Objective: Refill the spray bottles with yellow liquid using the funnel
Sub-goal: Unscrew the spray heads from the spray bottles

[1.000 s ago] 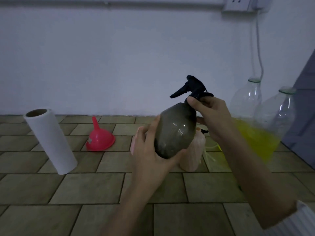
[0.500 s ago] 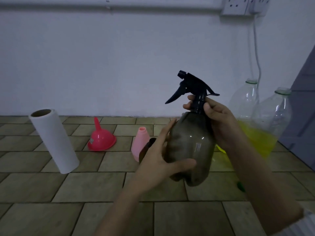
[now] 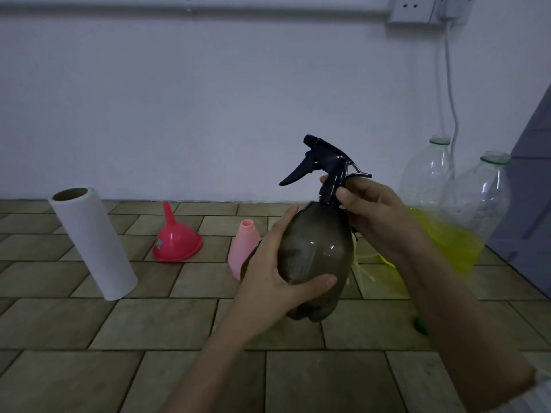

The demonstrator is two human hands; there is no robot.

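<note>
1. A person holds a dark spray bottle (image 3: 313, 257) upright above the tiled floor (image 3: 149, 323), the left hand (image 3: 268, 281) cupped round its belly with fingers spread and thumb curled under the front, while the fingers of the right hand (image 3: 369, 210) are curled round the collar just below the black trigger head (image 3: 325, 162).

2. The step in hand looks to be unscrewing that head, so the bottle can be opened for refilling; the head is still seated on the neck.

3. The next move likely calls for the left hand to hold the body firm while the right turns the collar, then lifts the head straight up so its dip tube clears the neck.

4. The dark bottle appears empty, though its tinted wall makes that hard to confirm.

5. Just left of the dark bottle, and behind the left hand, stands a pink bottle (image 3: 243, 248) with no head on its open neck; its contents cannot be seen.

6. Further left of the dark bottle, a red funnel (image 3: 176, 239) rests mouth-down, spout up, not yet in use; beyond it a white paper roll (image 3: 92, 245) stands on end.

7. To the right of the dark bottle, behind the right arm, two large clear jugs (image 3: 465, 210) stand uncapped by the wall, with yellow liquid (image 3: 447, 239) filling their lower part.
</note>
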